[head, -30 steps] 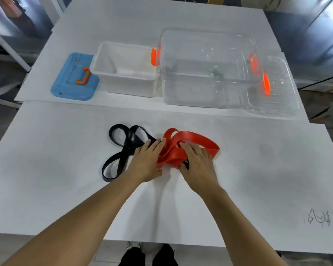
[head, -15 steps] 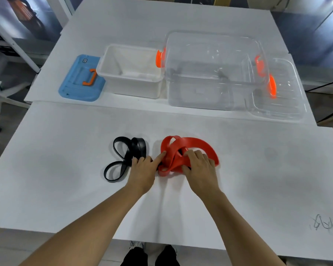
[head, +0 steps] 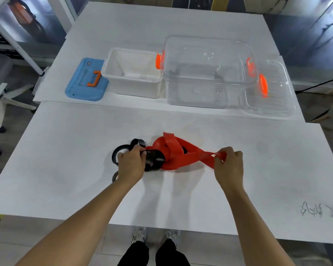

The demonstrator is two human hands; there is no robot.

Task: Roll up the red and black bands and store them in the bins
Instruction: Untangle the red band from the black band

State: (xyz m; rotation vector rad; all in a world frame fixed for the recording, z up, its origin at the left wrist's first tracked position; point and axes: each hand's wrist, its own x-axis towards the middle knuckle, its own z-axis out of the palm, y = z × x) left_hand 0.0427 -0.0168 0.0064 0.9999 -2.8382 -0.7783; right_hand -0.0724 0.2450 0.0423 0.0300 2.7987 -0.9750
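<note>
- Head view: two hands are seen at mid-frame over a white table [head: 65, 169], and two bands lie tangled together between them.
- One red band [head: 176, 156] is counted; it is bunched at the centre of the frame and stretched out toward the right.
- One black band [head: 154, 161] is counted; it is wound against the red band's left side, with loops showing left of and below the left hand.
- The left hand [head: 131, 166] is closed around the black band, fingers curled over it.
- The right hand [head: 229, 166] is closed on the right end of the red band, which is pinched between thumb and fingers and held just above the table.
- Two bins are counted on a second table [head: 123, 25] in the upper half of the frame: one white bin [head: 133, 87] and, touching it on the right, one clear bin [head: 206, 93].
- Both bins are seen with nothing inside.
- Two lids are counted: one blue lid [head: 79, 87] with an orange handle at upper left, and one clear lid [head: 271, 104] at upper right, leaning on the clear bin.
- Two shoes [head: 140, 235] are seen at the bottom edge, below the table.
- Grey scribbles [head: 315, 210] are marked on the table at lower right.
</note>
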